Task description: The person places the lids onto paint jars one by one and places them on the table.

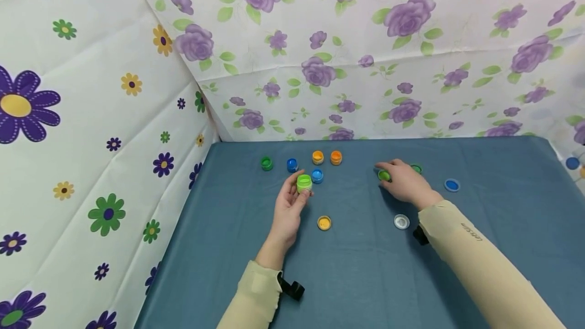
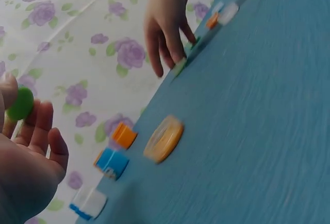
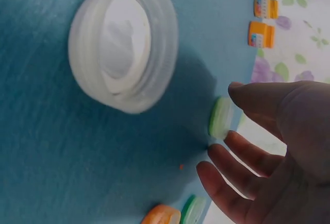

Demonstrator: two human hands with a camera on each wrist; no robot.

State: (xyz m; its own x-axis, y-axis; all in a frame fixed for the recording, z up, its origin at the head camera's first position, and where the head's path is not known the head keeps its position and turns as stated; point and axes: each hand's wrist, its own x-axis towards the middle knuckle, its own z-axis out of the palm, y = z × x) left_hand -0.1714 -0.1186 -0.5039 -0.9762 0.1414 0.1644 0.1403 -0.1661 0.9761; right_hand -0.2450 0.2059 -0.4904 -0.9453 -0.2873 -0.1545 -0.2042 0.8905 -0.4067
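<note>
My left hand (image 1: 288,207) grips a small light green paint pot (image 1: 304,183) between thumb and fingers, raised over the blue cloth; the pot's green top (image 2: 20,104) shows in the left wrist view. Further right, my right hand (image 1: 407,182) reaches down over a light green lid (image 1: 384,175). In the right wrist view that lid (image 3: 221,118) lies on the cloth between the spread thumb and fingers; firm contact is not clear. Behind the left hand stand a light blue pot (image 1: 317,176) and a dark blue pot (image 1: 292,165).
A green pot (image 1: 266,163), a yellow pot (image 1: 317,157) and an orange pot (image 1: 335,158) stand at the back. Lying around are a yellow lid (image 1: 324,223), white lid (image 1: 401,222), blue lid (image 1: 452,185), green lid (image 1: 416,168) and an orange lid (image 3: 161,214).
</note>
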